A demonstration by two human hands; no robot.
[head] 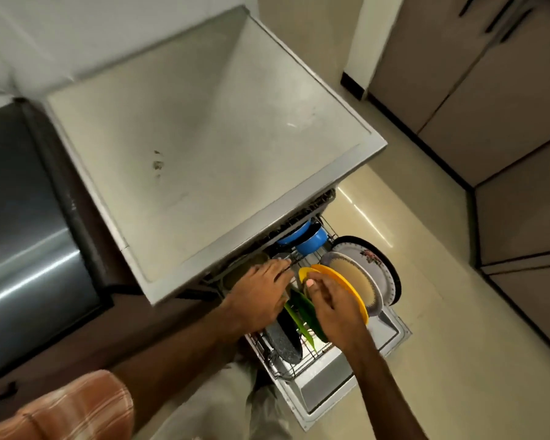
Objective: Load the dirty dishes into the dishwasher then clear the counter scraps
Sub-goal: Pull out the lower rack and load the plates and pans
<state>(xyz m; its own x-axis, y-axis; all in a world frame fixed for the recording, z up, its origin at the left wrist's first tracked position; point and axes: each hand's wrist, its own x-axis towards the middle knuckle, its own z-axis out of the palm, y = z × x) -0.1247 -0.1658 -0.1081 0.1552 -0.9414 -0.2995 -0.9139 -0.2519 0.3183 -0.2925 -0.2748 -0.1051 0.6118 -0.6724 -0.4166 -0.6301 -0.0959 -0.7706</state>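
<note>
The lower rack (283, 371) is judged nearly loaded: a yellow plate (343, 281) is pinched at its rim by the right hand (334, 308), the left hand (259, 296) is laid flat-fingered alongside, and a counter smudge (157, 165) beyond is not yet wiped.

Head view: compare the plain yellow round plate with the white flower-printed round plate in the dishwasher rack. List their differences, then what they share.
The yellow round plate is plain; the white flower-printed round plate has a dark rim and looks larger. The right hand grips the yellow round plate's edge; the white flower-printed round plate is untouched. Both are round and stand on edge in the wire rack.
</note>
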